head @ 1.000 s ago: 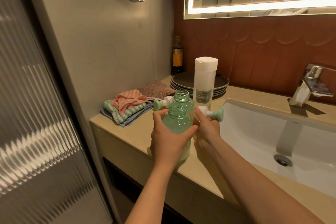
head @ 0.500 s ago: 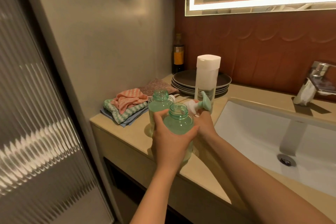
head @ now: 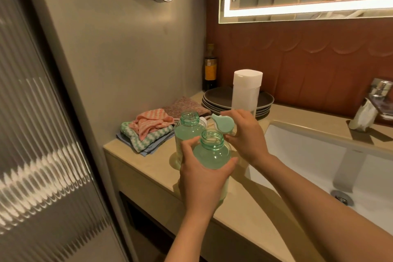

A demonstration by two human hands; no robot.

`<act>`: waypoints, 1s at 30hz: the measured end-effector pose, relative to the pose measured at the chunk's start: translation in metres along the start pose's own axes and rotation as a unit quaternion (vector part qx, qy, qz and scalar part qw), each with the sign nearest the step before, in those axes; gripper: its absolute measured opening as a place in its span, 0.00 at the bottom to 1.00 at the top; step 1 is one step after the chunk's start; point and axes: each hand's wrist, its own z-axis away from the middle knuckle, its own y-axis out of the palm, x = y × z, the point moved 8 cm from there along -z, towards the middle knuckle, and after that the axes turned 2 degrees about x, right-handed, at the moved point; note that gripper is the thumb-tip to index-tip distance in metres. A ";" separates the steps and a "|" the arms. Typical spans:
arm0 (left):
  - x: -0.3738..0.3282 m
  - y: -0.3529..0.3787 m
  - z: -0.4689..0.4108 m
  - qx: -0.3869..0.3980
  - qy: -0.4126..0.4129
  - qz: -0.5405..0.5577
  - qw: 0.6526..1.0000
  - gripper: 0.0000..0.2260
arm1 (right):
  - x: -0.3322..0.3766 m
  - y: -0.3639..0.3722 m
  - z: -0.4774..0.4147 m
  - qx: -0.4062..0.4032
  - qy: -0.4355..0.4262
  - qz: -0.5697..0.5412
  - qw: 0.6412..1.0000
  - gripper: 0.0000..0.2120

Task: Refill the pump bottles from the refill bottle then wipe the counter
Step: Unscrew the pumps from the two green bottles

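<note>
light: dim, warm | source: glowing white strip (head: 297,9) framing the wall mirror | glare: streaks on ribbed glass door (head: 38,166) | shadows: soft on beige stone table (head: 255,219) | edges: wide-angle bowing | focus: slightly soft

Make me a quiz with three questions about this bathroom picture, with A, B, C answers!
1. Where are the plates? A on a shelf; B behind the refill bottle; C on the floor.
2. How many green bottles stand open? A one; B two; C three.
3. The right hand is: A empty; B pointing; C holding a pump head.
Answers: B, the stack sits farther back than the bottle; B, both necks lack pumps; C, it grips the pump.
</note>
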 end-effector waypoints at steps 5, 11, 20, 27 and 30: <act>0.003 0.001 0.001 -0.002 -0.005 -0.003 1.000 0.30 | -0.014 0.032 0.000 0.064 0.020 0.039 0.997 0.21; 0.008 0.001 0.001 -0.013 -0.018 0.001 1.000 0.31 | -0.018 0.066 0.002 0.143 0.006 0.150 0.978 0.14; 0.003 0.001 0.000 -0.008 -0.006 0.003 1.000 0.31 | -0.017 0.083 -0.005 0.210 0.011 0.193 0.958 0.14; 0.000 0.003 0.001 -0.006 0.000 0.019 1.000 0.30 | -0.018 0.075 0.001 0.245 0.019 0.183 0.952 0.26; 0.001 0.003 0.002 -0.008 -0.006 0.020 1.000 0.30 | -0.016 0.061 0.004 0.235 0.012 0.176 0.956 0.31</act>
